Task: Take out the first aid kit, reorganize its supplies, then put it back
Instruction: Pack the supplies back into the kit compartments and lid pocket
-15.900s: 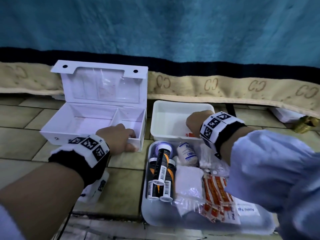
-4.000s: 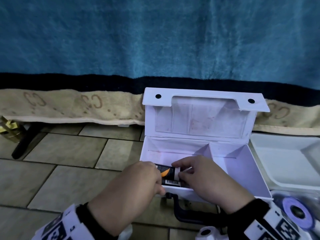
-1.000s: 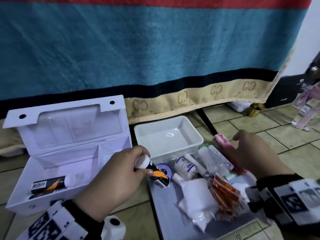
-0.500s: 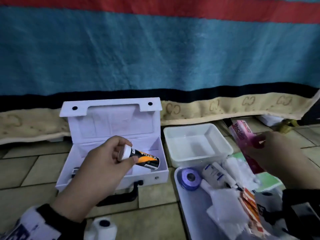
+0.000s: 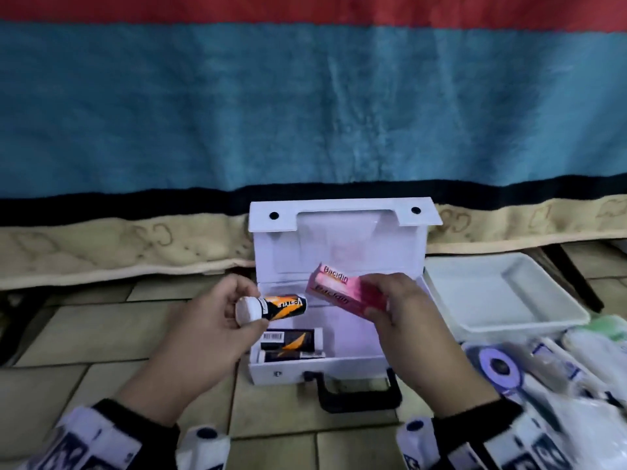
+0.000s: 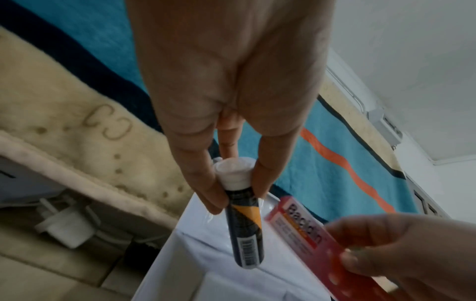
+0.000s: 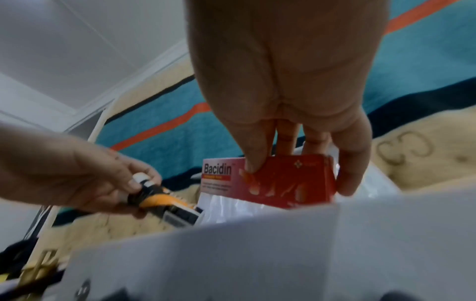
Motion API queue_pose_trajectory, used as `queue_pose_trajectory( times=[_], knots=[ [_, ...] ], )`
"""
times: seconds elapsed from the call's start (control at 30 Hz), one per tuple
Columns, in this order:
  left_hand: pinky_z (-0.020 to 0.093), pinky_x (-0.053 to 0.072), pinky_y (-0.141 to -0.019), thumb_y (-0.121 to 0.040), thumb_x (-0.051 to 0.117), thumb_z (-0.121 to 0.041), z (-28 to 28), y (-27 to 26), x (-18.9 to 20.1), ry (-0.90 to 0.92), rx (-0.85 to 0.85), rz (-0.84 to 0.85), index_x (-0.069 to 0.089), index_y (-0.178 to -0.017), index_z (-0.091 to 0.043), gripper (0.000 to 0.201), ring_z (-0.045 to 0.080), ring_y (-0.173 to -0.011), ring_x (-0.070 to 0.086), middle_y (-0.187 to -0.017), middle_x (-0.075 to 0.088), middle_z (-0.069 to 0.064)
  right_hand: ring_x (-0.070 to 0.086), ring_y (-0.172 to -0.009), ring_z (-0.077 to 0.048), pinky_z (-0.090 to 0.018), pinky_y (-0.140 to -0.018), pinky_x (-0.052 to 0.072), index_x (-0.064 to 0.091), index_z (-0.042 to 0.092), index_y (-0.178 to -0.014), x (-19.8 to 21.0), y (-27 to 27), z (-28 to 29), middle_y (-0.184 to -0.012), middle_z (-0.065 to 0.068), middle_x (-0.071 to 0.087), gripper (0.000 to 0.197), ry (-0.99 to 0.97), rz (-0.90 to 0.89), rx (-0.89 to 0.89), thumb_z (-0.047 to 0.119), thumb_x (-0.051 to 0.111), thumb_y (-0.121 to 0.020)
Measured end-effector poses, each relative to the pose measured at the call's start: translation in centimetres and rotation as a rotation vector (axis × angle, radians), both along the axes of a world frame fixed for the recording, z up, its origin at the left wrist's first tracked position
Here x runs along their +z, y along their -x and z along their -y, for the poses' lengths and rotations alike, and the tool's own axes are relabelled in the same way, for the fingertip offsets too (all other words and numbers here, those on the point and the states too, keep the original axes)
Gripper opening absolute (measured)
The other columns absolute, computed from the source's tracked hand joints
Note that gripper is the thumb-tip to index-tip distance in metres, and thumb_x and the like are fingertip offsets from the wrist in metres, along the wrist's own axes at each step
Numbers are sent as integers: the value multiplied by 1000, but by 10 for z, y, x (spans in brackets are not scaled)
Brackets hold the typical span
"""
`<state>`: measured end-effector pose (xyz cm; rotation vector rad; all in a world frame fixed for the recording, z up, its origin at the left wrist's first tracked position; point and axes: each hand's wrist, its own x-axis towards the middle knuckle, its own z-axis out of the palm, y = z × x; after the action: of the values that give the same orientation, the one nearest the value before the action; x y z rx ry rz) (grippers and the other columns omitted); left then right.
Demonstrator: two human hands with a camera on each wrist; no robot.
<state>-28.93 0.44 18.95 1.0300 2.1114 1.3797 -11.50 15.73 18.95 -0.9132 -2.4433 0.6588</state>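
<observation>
The white first aid kit (image 5: 336,369) stands open on the tiled floor, lid upright, black handle toward me. Two black-and-orange tubes (image 5: 291,338) lie in its left compartment. My left hand (image 5: 217,320) pinches a third black-and-orange tube (image 5: 283,307) near its white cap, above the kit's left side; the same tube (image 6: 246,230) hangs below my fingers in the left wrist view. My right hand (image 5: 390,310) grips a pink-red Bacidin box (image 5: 339,293) over the kit's middle; the box (image 7: 270,179) fills the right wrist view.
A white tray (image 5: 502,296) sits right of the kit. Below it, a clear lid (image 5: 529,385) holds purple tape (image 5: 498,368), small bottles, gauze packets. A striped blue blanket (image 5: 305,106) hangs behind. Bare tiles (image 5: 95,334) lie left.
Both hands came together over the open kit: the left brought the tube in from the left, the right carried the Bacidin box over from the supplies at right. My view shifted left.
</observation>
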Motion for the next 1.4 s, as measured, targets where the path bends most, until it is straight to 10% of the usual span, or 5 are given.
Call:
queue_pose_trajectory(
  times=[0.27,0.57,0.83,1.23,1.4],
  knots=[
    [14,39,-59,-72,73,-7,-7,-4,-27,111,-121,-396,51,-84,-32,36,7,-67,51,-66,52,-6,51,-111,-22,-38,-82,44,55,30,-119,-17,47,11,-114,7,55,45,-206,309,8,11,62,-80],
    [16,35,-80,-73,70,-15,-13,-4,-30,276,-182,-606,53,-85,-29,25,4,-96,49,-90,55,-16,43,-122,-11,-21,-105,34,44,33,-134,-42,58,4,-131,13,47,63,-9,384,304,18,66,-77],
    [17,44,-59,-34,85,-46,-16,-1,-38,321,-226,-814,64,-69,-34,42,1,-70,59,-69,55,-20,35,-127,-17,-16,-108,23,49,30,-131,-46,61,-7,-132,3,40,59,103,279,150,-1,49,-81],
    [6,28,-47,-28,92,-35,-18,-7,-35,390,-243,-801,45,-69,-34,63,-2,-54,55,-63,54,-21,44,-119,-17,-23,-103,36,53,30,-121,-49,65,-10,-125,6,49,58,162,244,109,-6,55,-76],
    [19,41,-51,-24,89,-16,-20,-15,-45,396,-178,-843,37,-74,-33,74,5,-61,57,-66,50,-15,45,-121,-17,-24,-105,36,49,36,-128,-49,66,-10,-130,10,50,67,175,289,176,-8,47,-77]
  ],
)
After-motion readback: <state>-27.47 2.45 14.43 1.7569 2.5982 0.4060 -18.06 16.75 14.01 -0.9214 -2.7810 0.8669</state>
